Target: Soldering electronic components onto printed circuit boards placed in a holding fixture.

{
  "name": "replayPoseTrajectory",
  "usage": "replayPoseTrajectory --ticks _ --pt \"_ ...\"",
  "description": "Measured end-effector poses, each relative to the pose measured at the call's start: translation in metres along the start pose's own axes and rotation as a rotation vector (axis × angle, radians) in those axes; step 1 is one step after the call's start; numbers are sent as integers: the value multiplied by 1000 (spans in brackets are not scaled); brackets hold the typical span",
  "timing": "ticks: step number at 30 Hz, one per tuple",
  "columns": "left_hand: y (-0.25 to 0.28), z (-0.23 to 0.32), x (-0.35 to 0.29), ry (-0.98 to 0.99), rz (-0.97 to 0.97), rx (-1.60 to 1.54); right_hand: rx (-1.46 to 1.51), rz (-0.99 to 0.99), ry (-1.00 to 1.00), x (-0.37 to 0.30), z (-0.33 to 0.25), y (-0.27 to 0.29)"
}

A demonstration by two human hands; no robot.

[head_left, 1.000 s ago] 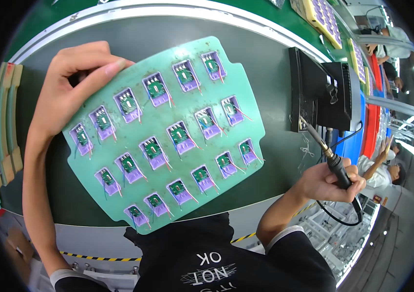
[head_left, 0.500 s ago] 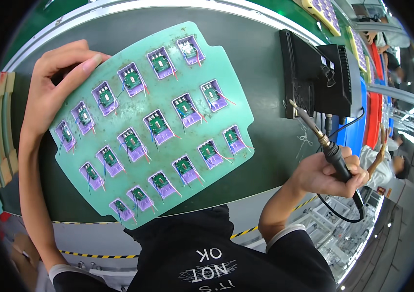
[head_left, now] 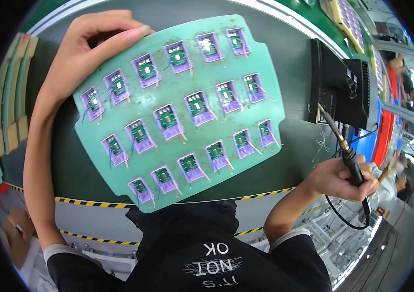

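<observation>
My left hand (head_left: 100, 44) grips the far left edge of a green tray (head_left: 178, 90), thumb on top and fingers underneath, out of sight. The tray slants over the bench. Rows of purple housings (head_left: 171, 134) sit in its slots, each with a small green circuit board (head_left: 197, 105) and thin red and blue wires. In my right hand (head_left: 346, 180) is a soldering iron (head_left: 350, 158), fingers wrapped round its black handle. Its tip points away from me, at the front of a black box-shaped soldering station (head_left: 336, 85).
At the left edge several green and tan trays (head_left: 9, 97) stand side by side. More purple parts lie in a yellow tray (head_left: 344, 24) at the far right. The iron's cable (head_left: 336, 211) loops below my right hand. Co-workers (head_left: 394, 170) are along the right side.
In the picture, the tray and my left hand have shifted right and away from me. The soldering station also appears farther right, so the view itself has turned. Both hands keep their grips.
</observation>
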State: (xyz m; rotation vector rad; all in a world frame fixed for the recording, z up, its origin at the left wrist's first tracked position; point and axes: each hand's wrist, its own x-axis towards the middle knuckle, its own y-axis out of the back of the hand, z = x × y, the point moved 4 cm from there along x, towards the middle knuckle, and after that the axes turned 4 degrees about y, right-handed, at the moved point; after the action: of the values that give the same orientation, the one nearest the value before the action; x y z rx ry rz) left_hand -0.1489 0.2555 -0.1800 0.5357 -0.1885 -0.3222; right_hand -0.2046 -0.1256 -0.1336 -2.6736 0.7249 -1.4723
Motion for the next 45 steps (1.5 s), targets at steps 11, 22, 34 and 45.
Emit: replayPoseTrajectory --ticks 11,22,34,45 --pt "-6 -8 26 -1074 25 -743 -90 9 -38 -1 -4 -8" --pt "7 19 -5 56 24 -108 -187 -2 -24 -1 -10 -11" --pt "16 18 -17 66 38 -147 -206 -24 6 -2 -17 -20" --pt "16 19 -16 45 48 -175 -193 -19 8 -1 -17 -21"
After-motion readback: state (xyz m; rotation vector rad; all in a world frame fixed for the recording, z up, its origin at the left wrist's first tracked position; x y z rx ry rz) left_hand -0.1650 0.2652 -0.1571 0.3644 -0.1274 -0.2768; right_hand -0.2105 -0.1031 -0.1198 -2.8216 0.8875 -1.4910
